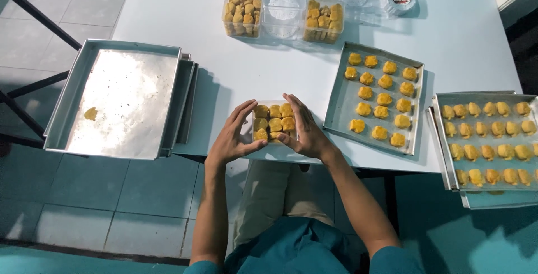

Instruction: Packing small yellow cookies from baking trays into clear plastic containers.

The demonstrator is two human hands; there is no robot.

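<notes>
Hands frame a small clear plastic box of yellow cookies (274, 122) at the near edge of the white desk (185, 10): left hand (233, 136) and right hand (302, 128) press its sides, fingers loosely curled around it. Its visible layer looks full. Filled clear boxes (242, 13) stand at the far edge. Cookies remain on the middle metal tray (342, 91) and the right-hand metal tray (443, 139); the left tray (134, 100) holds one piece.

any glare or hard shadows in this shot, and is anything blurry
Head view: strong glare on the nearly empty metal tray at left, washing out its base; trays and hands cast soft shadows leftward on the white table; the clear box of cookies between left hand and right hand is sharp; edges bow slightly.
</notes>
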